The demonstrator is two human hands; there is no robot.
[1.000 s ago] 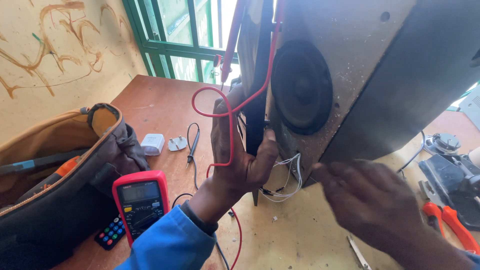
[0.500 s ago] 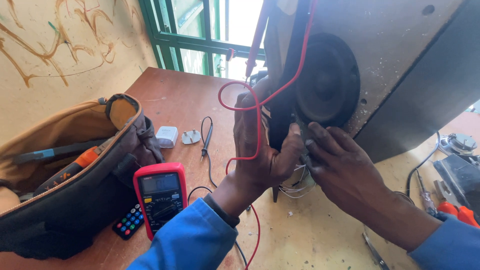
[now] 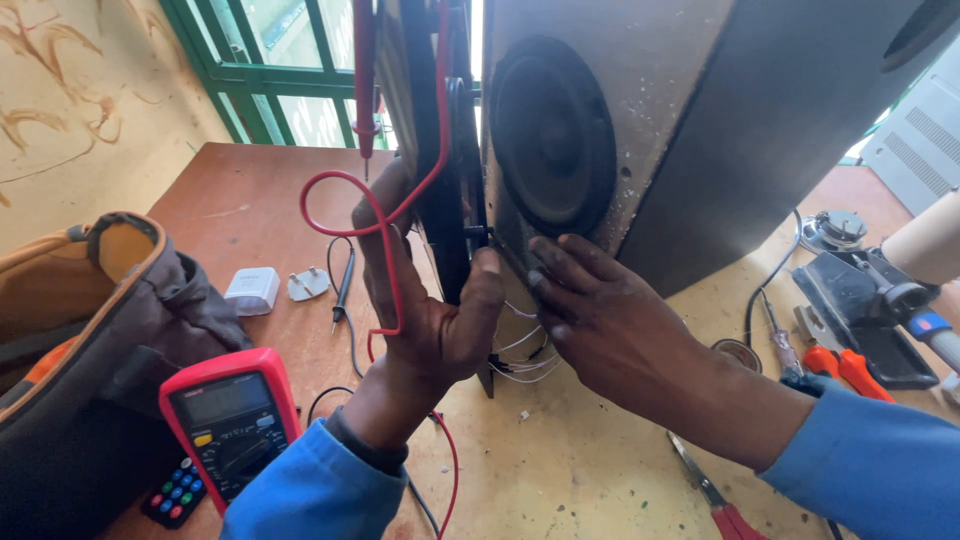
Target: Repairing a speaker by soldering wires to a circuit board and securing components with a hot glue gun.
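A large speaker cabinet (image 3: 700, 120) stands tilted on the table, its round black woofer (image 3: 550, 140) facing me. My left hand (image 3: 430, 300) grips the edge of a black panel (image 3: 440, 170) standing beside the cabinet, thumb on the near side. A looped red test lead (image 3: 340, 200) hangs over that hand, and its red probe (image 3: 365, 80) dangles above. My right hand (image 3: 610, 320) rests its fingertips on the cabinet's lower front edge, just above thin white wires (image 3: 515, 350). A red multimeter (image 3: 235, 420) lies by my left forearm.
A tan and grey tool bag (image 3: 90, 330) sits at the left. A white plug adapter (image 3: 253, 290), a black probe (image 3: 342, 285) and a small remote (image 3: 178, 492) lie on the table. Orange-handled pliers (image 3: 840, 365), red-handled cutters (image 3: 715, 500) and a black device (image 3: 860, 300) are at the right.
My right hand moved left from the table side to the cabinet's lower front edge, close to my left thumb. My left hand stayed on the panel. The view came closer.
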